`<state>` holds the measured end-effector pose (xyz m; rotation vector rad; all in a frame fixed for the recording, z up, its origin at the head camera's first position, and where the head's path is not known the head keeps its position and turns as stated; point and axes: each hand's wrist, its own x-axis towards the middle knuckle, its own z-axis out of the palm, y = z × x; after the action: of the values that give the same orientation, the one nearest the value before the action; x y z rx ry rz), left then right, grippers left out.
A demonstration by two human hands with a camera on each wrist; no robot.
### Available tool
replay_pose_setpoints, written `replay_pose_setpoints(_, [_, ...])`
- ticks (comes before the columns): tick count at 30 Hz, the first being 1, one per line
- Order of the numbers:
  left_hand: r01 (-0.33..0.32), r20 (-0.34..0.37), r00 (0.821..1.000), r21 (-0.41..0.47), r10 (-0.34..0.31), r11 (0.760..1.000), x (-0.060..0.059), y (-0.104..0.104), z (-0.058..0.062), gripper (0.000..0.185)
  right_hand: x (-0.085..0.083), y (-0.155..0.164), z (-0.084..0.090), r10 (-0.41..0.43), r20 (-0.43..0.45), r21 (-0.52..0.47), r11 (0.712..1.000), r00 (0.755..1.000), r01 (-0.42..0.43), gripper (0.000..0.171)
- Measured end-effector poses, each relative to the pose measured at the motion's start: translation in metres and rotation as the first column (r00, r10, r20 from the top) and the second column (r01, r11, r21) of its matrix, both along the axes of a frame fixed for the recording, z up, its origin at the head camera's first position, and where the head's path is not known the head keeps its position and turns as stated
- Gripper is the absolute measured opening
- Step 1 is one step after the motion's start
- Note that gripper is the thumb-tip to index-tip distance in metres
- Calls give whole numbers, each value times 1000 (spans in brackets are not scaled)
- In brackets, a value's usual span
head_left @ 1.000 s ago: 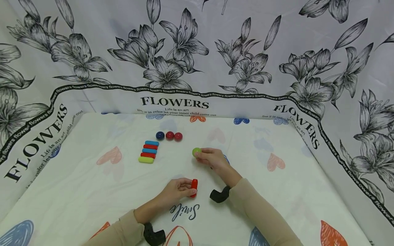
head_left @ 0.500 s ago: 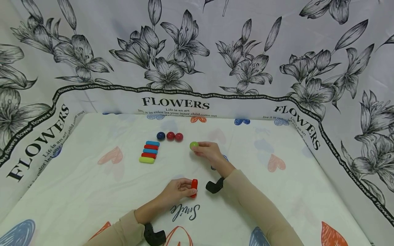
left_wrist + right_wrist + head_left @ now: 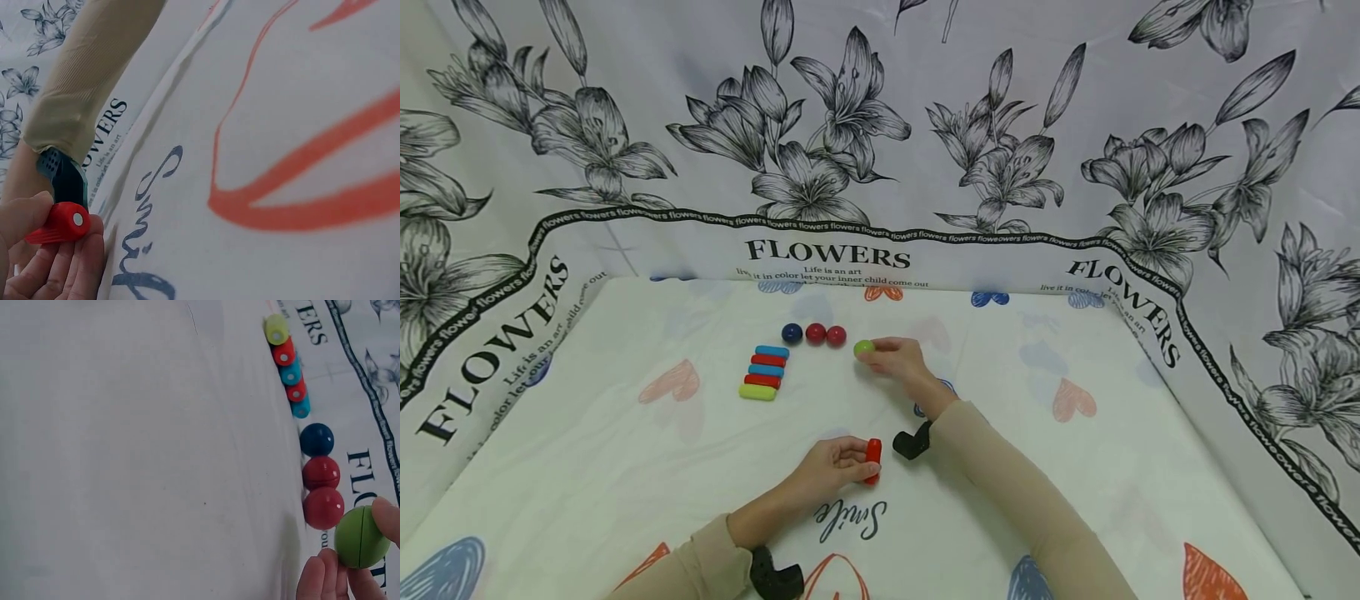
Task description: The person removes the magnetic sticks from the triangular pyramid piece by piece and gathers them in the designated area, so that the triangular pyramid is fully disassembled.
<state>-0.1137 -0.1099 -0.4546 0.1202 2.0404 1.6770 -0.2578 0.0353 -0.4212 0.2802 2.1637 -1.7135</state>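
In the head view my right hand (image 3: pixel 897 360) pinches a green ball (image 3: pixel 864 348) just right of a row of balls. That row holds a dark blue ball (image 3: pixel 792 333) and two red balls (image 3: pixel 826 335), side by side. In the right wrist view the green ball (image 3: pixel 361 537) sits between thumb and fingertips, with a seam line down it. Nearer the front, my left hand (image 3: pixel 835 467) holds a red rod (image 3: pixel 872 461) between thumb and fingers. The left wrist view shows the rod (image 3: pixel 62 222) with a white dot on its end.
Left of centre lies a stack of blue, red and yellow-green rods (image 3: pixel 764 372), laid parallel. A white printed cloth (image 3: pixel 647 467) covers the table, and a flowered curtain (image 3: pixel 880 133) stands behind. Black wrist mounts (image 3: pixel 912 442) hang by both sleeves.
My right hand has moved left and away from me with the green ball, closer to the red balls. The left hand stays in place with the red rod.
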Motion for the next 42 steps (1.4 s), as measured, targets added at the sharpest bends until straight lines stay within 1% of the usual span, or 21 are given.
replay_pose_setpoints(4, [-2,7,1000,8,2,1000,0,0,0,48,-6,-4,-3,-1,12,-5,1000,1000,2,42])
replay_pose_setpoints(8, [0,12,1000,13,0,1000,0,0,1,48,-12,-7,-4,-15,32,14,1000,999,15,44])
replay_pose_setpoints(11, [2,14,1000,11,-2,1000,0,0,2,49,-17,-9,-5,-24,24,34,999,999,24,46])
replay_pose_setpoints(18, [3,16,1000,25,-4,1000,0,-1,1,49,-23,-15,-9,-31,-6,42,999,999,32,43])
replay_pose_setpoints(24, [0,12,1000,16,0,1000,0,-1,0,49,-27,-21,-10,-31,-21,101,994,999,33,41])
replay_pose_setpoints(27, [1,14,1000,21,-1,1000,0,-1,0,49,-30,-22,-9,-20,-47,129,991,999,26,40])
replay_pose_setpoints(31, [7,15,1000,36,-7,999,0,-2,0,50,-33,-22,-10,-13,-97,131,991,995,26,39])
replay_pose_setpoints(34, [11,13,1000,45,-12,999,0,-2,-1,50,-35,-22,-11,-18,-112,131,991,994,32,39])
replay_pose_setpoints(42, [-2,30,1000,36,1,999,0,-1,1,50,-42,-22,-14,-26,-63,163,986,998,36,42])
